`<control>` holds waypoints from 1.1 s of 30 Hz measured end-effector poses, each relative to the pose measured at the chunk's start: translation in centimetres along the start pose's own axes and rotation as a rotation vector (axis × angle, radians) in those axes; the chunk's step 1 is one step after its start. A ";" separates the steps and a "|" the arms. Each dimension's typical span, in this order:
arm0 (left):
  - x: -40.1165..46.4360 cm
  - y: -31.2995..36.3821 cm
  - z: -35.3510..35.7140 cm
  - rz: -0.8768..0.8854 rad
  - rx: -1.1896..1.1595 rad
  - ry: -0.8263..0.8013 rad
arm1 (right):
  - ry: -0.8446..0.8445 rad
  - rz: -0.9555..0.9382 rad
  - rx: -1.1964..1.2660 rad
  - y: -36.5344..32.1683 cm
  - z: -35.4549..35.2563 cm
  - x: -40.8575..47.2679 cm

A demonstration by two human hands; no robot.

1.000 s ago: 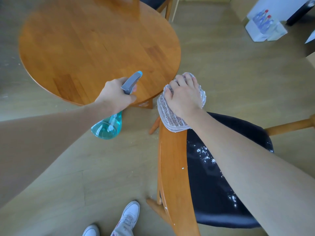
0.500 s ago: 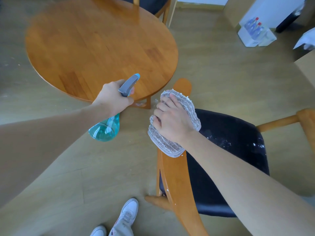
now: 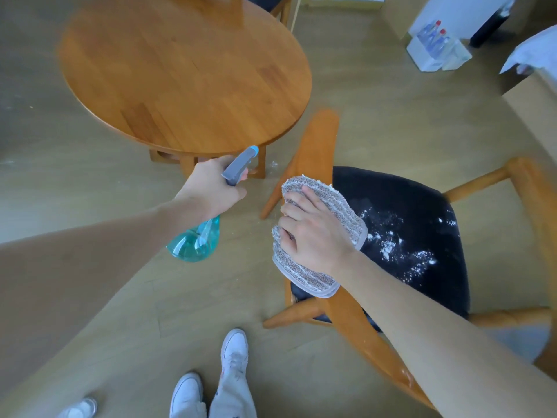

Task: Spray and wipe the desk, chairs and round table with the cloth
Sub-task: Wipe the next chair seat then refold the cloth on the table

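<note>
Far left and up: round tabletop (image 3: 184,70) bare, dry-looking, no foam or streaks to be seen, so probably yet to be sprayed, though impossible to say for certain. Just right of its near edge: left hand (image 3: 211,188) curled round the neck of the teal spray bottle (image 3: 196,239), held off the floor, nozzle aimed towards the chair. Further right: right hand (image 3: 313,233), fingers bent over and gripping the grey cloth (image 3: 319,230), pressing it onto the chair's curved wooden backrest (image 3: 319,146). Right again: dark seat cushion (image 3: 422,224) speckled with white foam, not yet wiped. Judging by this, mid-way through one chair: backrest in hand, seat left, then likely tabletop. No desk in view.
</note>
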State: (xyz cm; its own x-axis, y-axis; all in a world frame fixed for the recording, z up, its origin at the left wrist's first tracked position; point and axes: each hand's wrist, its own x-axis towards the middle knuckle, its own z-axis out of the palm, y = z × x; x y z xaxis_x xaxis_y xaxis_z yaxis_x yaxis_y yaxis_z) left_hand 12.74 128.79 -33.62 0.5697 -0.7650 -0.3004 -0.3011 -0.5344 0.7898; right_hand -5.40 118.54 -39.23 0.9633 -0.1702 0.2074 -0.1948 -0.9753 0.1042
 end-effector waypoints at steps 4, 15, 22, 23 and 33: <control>-1.5 0.0 1.0 -0.002 0.001 -0.014 | -0.023 -0.019 -0.021 -0.9 -0.2 -1.4; -2.5 0.4 1.3 -0.031 -0.009 0.081 | 0.062 0.079 0.045 -0.1 0.3 -0.9; -1.0 2.5 2.3 -0.064 -0.011 0.181 | 0.004 0.385 0.097 1.5 0.5 1.2; -0.7 2.9 2.4 -0.067 -0.011 0.195 | -0.018 0.427 0.110 1.8 0.6 1.7; 3.9 5.7 3.3 -0.076 0.032 0.256 | -0.119 0.473 0.032 6.8 1.2 6.5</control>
State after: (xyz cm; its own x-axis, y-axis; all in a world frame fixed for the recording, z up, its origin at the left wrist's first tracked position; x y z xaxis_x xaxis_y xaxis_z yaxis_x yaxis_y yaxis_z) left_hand 10.68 121.59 -32.04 0.7651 -0.6087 -0.2099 -0.2717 -0.6008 0.7518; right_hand -0.25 110.68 -38.33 0.7857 -0.6085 0.1116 -0.6118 -0.7910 -0.0052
